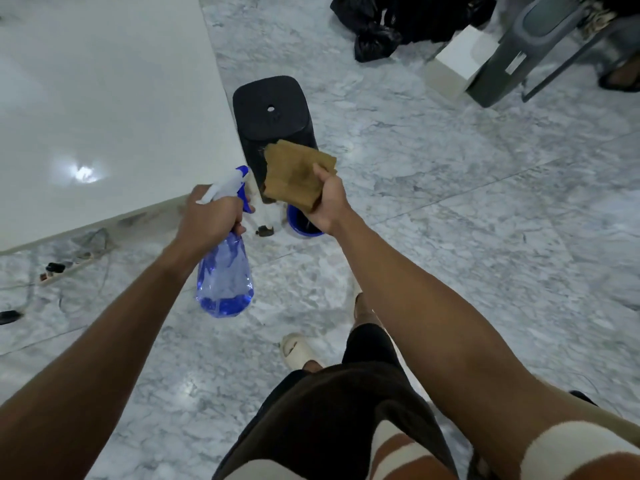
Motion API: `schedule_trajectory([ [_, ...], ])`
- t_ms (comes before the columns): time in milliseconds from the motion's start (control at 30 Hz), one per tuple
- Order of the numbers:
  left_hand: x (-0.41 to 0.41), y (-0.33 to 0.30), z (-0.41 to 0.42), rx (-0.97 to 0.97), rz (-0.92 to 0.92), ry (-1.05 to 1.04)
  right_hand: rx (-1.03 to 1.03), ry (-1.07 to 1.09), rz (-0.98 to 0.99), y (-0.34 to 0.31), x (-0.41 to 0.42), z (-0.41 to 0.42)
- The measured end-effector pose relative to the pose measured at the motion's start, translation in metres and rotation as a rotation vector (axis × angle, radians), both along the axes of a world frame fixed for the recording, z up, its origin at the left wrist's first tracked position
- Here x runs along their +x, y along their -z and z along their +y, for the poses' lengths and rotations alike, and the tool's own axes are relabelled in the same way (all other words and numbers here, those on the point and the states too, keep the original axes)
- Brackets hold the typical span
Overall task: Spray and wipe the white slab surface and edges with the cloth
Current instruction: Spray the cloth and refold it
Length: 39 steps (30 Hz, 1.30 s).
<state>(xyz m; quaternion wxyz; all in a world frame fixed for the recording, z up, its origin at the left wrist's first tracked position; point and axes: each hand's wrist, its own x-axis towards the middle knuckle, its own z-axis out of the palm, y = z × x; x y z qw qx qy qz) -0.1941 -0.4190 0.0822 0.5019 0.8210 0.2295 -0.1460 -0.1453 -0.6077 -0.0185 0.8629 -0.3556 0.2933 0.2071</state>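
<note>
The white slab (104, 98) fills the upper left, glossy, with its near corner by my left hand. My left hand (211, 216) grips the neck of a clear blue spray bottle (225, 278), whose white and blue nozzle points up toward the slab's corner. A little blue liquid sits at the bottle's bottom. My right hand (327, 202) holds a folded brown cloth (298, 174) in the air, to the right of the slab's corner and off the slab.
A black stool (272, 112) stands beside the slab's right edge, with a blue bucket (301, 226) below the cloth. Cables and a power strip (65, 268) lie under the slab's near edge. Black bags (377, 39), a white box (457, 64) and a grey chair (530, 39) sit far right on the marble floor.
</note>
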Motion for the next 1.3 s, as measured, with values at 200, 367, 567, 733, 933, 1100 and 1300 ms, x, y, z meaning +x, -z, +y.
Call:
schedule_trajectory([
  [200,0.060,-0.006,-0.069,0.023,-0.020,-0.020,0.018,0.055,-0.033,-0.019,0.067,-0.066],
  [367,0.138,-0.006,-0.130,0.019,-0.029,-0.043,-0.010,-0.042,-0.048,-0.035,0.151,-0.134],
  [567,0.227,-0.011,-0.185,-0.037,-0.063,-0.171,-0.017,-0.149,-0.066,-0.049,0.254,-0.201],
  [733,0.298,-0.015,-0.205,-0.073,-0.073,-0.295,0.017,-0.201,-0.089,-0.058,0.349,-0.210],
  [933,0.422,0.015,-0.198,-0.063,0.041,-0.430,0.007,-0.364,-0.108,-0.060,0.486,-0.189],
  [1100,0.532,0.017,-0.189,-0.029,-0.120,-0.455,-0.008,-0.458,-0.105,-0.058,0.620,-0.182],
  [1300,0.667,0.004,-0.185,-0.046,-0.202,-0.572,-0.056,-0.561,-0.123,-0.066,0.764,-0.169],
])
